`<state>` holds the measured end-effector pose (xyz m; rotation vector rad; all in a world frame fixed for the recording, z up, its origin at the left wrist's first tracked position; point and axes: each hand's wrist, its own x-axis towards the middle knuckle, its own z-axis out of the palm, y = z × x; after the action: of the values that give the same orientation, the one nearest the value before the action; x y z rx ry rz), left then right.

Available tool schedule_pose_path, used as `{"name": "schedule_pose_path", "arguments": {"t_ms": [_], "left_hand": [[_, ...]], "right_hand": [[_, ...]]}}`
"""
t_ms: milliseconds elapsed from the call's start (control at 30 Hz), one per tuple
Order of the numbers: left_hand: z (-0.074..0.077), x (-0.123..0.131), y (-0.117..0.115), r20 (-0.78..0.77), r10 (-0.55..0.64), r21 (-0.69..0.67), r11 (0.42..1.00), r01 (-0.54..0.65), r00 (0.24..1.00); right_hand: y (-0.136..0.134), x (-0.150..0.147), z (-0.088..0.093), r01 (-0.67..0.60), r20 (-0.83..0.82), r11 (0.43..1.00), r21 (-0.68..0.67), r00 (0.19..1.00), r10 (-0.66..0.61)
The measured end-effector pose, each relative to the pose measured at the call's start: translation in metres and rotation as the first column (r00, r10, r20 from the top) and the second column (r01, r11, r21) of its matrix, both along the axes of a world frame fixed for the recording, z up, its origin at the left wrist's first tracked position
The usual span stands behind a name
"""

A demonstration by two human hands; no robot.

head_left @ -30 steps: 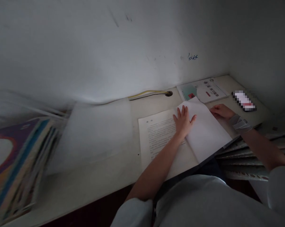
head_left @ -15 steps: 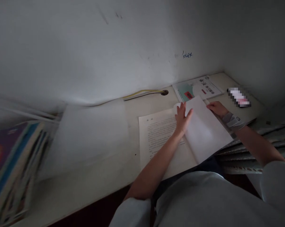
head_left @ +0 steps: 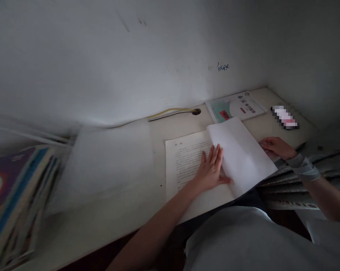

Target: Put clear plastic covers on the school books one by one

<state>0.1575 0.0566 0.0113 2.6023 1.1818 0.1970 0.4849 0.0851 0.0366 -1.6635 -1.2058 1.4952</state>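
Note:
An open book (head_left: 191, 203) lies near the desk's front edge, its left page covered in printed text. On its right side is a blank white page (head_left: 243, 158), slightly raised. My left hand (head_left: 211, 169) presses flat across the fold between the two, fingers spread and thumb reaching onto the blank page. At the right edge of that page, my right hand (head_left: 277, 146) has its fingers closed in a pinch on the edge; the fingertips are partly hidden. A pale band wraps the right wrist.
Behind the book lies a green and white booklet (head_left: 234, 107), with a blurred-out phone (head_left: 285, 116) to its right. A yellow cable (head_left: 170, 110) runs to a hole in the desk (head_left: 155, 150). Books (head_left: 20, 195) stand at the left; grey folded fabric (head_left: 296, 188) hangs at the right.
My left hand has slid down toward me along the fold and flattened. My right hand has moved from the page's upper right corner down along its right edge.

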Motion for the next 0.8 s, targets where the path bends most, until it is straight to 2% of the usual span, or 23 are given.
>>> {"name": "schedule_pose_path", "arguments": {"t_ms": [133, 233, 300, 400, 467, 533, 633, 700, 733, 767, 800], "left_hand": [[0.004, 0.024, 0.004, -0.082, 0.149, 0.024, 0.989, -0.147, 0.986], [0.004, 0.034, 0.005, -0.096, 0.225, 0.046, 0.974, -0.222, 0.97], [0.003, 0.037, 0.003, -0.094, 0.265, 0.063, 0.964, -0.26, 0.96], [0.002, 0.041, -0.002, -0.04, 0.332, 0.075, 0.942, -0.329, 0.942], [0.005, 0.043, -0.003, 0.04, 0.37, 0.05, 0.927, -0.371, 0.928], [0.013, 0.043, 0.006, 0.159, 0.389, 0.031, 0.917, -0.399, 0.907], [0.037, 0.03, 0.047, 0.42, 0.4, 0.081, 0.878, -0.473, 0.815], [0.054, 0.012, 0.091, 0.619, 0.417, 0.074, 0.813, -0.578, 0.666], [0.062, 0.002, 0.115, 0.699, 0.414, 0.018, 0.805, -0.594, 0.583], [0.067, -0.008, 0.138, 0.759, 0.408, -0.071, 0.827, -0.558, 0.508], [0.07, -0.018, 0.159, 0.789, 0.405, -0.187, 0.875, -0.447, 0.463]], "right_hand": [[-0.018, 0.003, -0.001, 0.043, 0.134, 0.996, 0.073, 0.99, -0.053], [-0.016, 0.006, 0.0, -0.019, 0.244, 0.99, 0.141, 0.97, -0.016], [-0.007, 0.005, 0.003, -0.088, 0.339, 0.969, 0.232, 0.941, 0.004], [0.013, -0.001, 0.015, -0.191, 0.473, 0.883, 0.429, 0.88, -0.039], [0.028, -0.006, 0.028, -0.221, 0.493, 0.82, 0.528, 0.866, -0.084], [0.042, -0.008, 0.043, -0.242, 0.477, 0.764, 0.599, 0.874, -0.097], [0.066, -0.009, 0.064, -0.267, 0.423, 0.682, 0.681, 0.904, -0.068], [0.085, -0.009, 0.074, -0.279, 0.38, 0.641, 0.715, 0.925, -0.022], [0.095, -0.01, 0.078, -0.289, 0.367, 0.617, 0.732, 0.93, 0.0], [0.105, -0.012, 0.081, -0.302, 0.362, 0.593, 0.747, 0.932, 0.019], [0.115, -0.014, 0.085, -0.314, 0.364, 0.574, 0.756, 0.931, 0.029]]}}
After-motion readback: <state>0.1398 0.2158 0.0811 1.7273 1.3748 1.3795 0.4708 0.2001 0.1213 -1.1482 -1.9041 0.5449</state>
